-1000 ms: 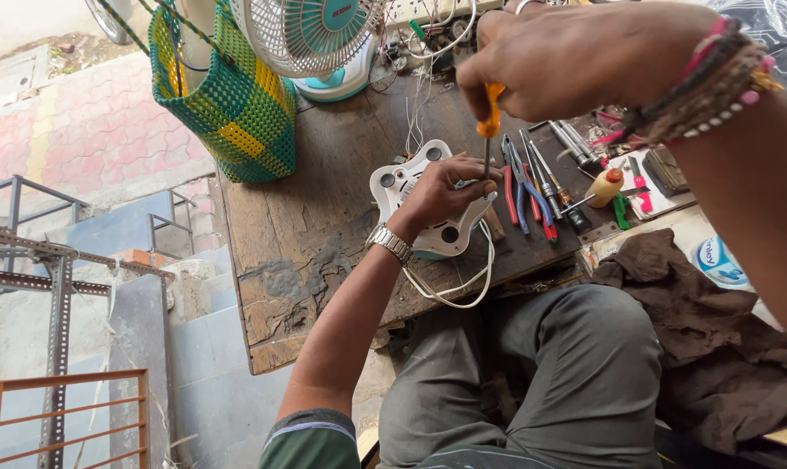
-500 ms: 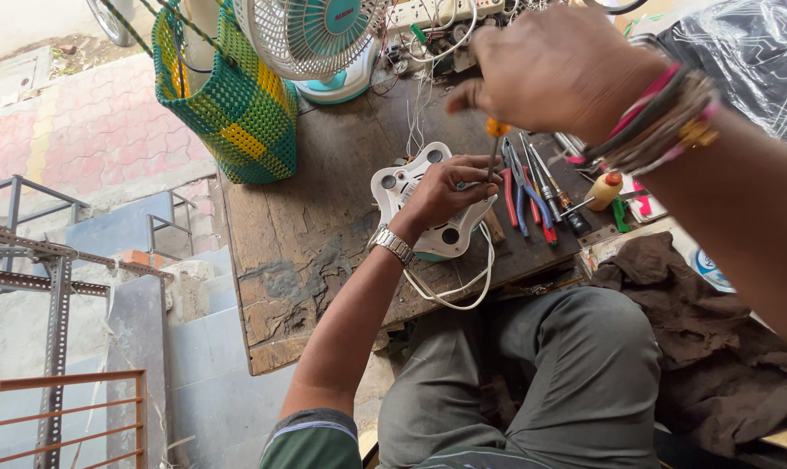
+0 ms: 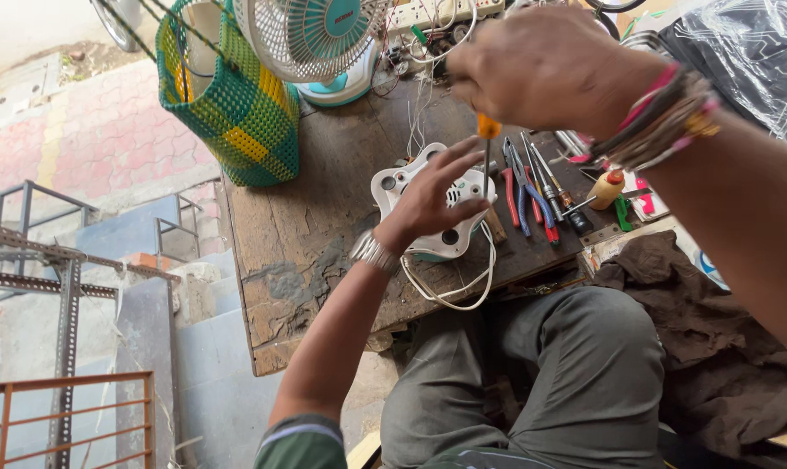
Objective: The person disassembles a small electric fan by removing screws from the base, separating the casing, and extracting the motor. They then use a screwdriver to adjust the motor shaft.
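Screwdriver (image 3: pixel 486 143) in right hand (image 3: pixel 541 65) — above casing (image 3: pixel 433 204)

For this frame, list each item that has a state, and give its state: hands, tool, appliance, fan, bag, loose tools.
left hand: pressed on the white appliance body, steadying it
right hand: gripping the screwdriver
screwdriver: upright, tip down at the appliance
white appliance body: flat on the wooden table, cord looped off the edge
table fan: standing; spinning cannot be told
woven bag: upright
pliers and screwdrivers: lying loose
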